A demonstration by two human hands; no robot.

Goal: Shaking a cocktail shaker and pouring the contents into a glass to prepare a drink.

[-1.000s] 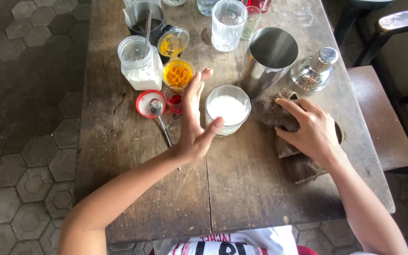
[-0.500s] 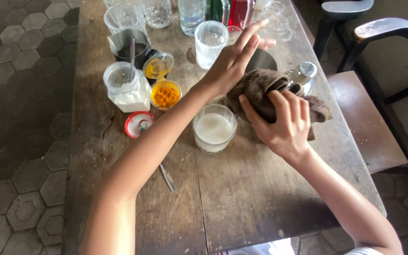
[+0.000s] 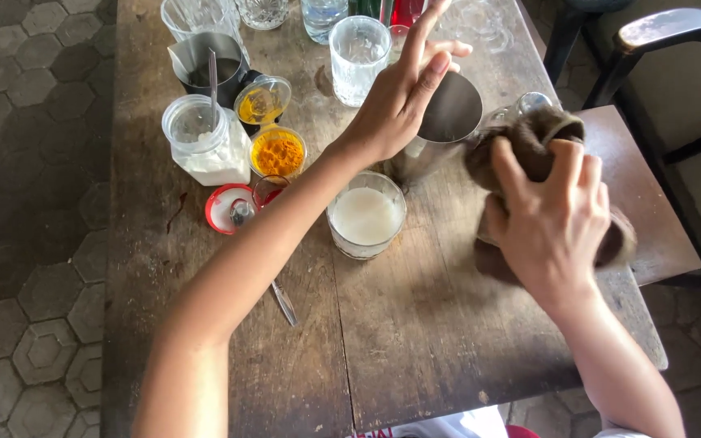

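Worktop (image 3: pixel 415 357) planks are carrying everything, wooden and worn, running lengthwise away from the person. Across them the left hand (image 3: pixel 403 97) is reaching far over, fingers spread and loose, palm lying against the rim of the steel cup (image 3: pixel 440 122), which is standing upright near the far right side. Just right of that cup, the right hand (image 3: pixel 553 223) is clamping a brown cloth (image 3: pixel 529 142) around a small glass bottle (image 3: pixel 521 105), fingers curled tight over the bundle. So the cup is sitting between the two hands, touching the left, apart from the right. Nearer the person, a glass of milky liquid (image 3: pixel 366 216) is standing under the left forearm. Smaller still, a jar of yellow powder (image 3: pixel 277 152) is sitting left of it.
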